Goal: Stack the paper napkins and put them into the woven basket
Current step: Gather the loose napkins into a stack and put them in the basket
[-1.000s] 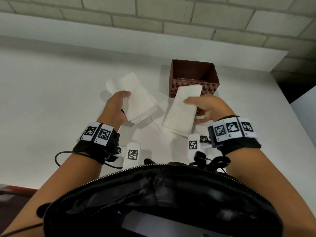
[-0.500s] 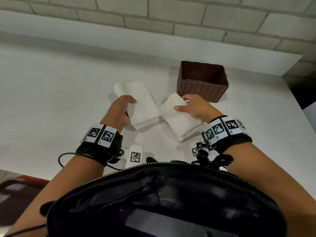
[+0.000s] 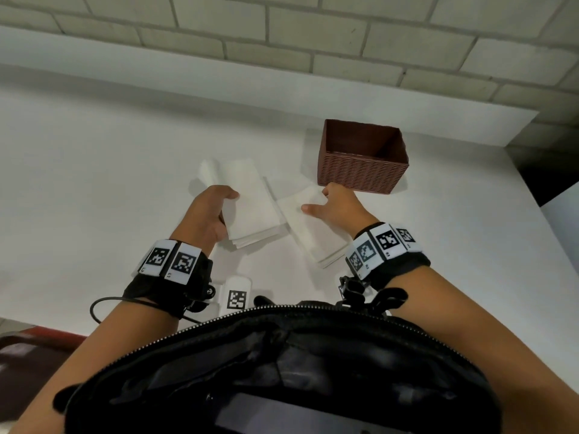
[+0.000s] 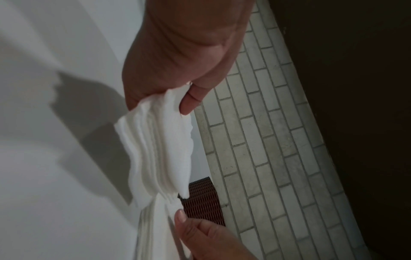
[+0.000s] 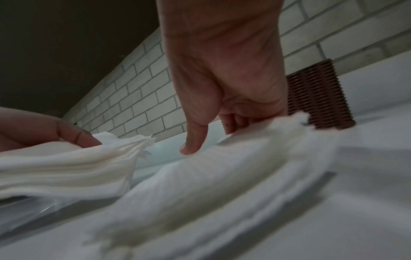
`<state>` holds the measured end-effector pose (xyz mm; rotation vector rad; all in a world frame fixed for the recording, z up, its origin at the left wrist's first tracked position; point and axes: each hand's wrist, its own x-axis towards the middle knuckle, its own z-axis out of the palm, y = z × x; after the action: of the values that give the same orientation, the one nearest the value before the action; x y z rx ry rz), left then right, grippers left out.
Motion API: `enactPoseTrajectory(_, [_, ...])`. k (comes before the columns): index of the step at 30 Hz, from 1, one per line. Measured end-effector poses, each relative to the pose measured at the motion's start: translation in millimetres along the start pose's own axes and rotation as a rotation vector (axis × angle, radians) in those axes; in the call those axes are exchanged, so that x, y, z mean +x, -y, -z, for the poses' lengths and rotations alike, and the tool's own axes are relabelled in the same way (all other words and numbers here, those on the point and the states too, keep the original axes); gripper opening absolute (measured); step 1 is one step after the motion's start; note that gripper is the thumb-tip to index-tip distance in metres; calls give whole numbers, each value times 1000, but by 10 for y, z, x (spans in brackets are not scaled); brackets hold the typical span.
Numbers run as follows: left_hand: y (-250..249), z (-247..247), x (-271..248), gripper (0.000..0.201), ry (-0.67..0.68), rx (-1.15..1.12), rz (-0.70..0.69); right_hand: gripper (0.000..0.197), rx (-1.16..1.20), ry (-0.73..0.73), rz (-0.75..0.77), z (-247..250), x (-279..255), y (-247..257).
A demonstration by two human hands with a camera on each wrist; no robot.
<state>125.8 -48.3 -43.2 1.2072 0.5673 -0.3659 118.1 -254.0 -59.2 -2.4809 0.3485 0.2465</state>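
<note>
On the left, my left hand [image 3: 210, 214] gripped a thick stack of folded white paper napkins [image 3: 250, 208], thumb over the top sheet and fingers curled under the near-left edge, so the stack sat partly lifted off the white tabletop [image 3: 94, 189]. Its long axis ran from near to far, leaning slightly left. Just right of it, almost touching along one edge, lay a second, thinner pile of white napkins [image 3: 310, 233], angled so its far end pointed toward the basket. My right hand [image 3: 336, 206] was on that pile's far end: the thumb pressed on top, the other fingers curled at the far edge, though the blurred wrist view did not show whether they had got under the sheets. Farther right and beyond, the brown rectangular woven basket [image 3: 363, 170] stood with nothing visible inside, just past my right fingertips. I judged the right pile should go leftward onto the held stack, the right hand being nearer the basket.
</note>
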Motion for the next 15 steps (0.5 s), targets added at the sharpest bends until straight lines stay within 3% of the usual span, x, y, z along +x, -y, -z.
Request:
enactPoseTrajectory(3, [17,12,-1,14,-20,-40,8,77,-245,38,-71,-22,-25,22])
enactPoseTrajectory(5, [28,18,0,15,-27,-61,7,72,-287,48,-115,-50,-37,53])
enactPoseTrajectory(15, [81,-46,37,13,0,-45,2,59,-104,78,-171,-75,-85,53])
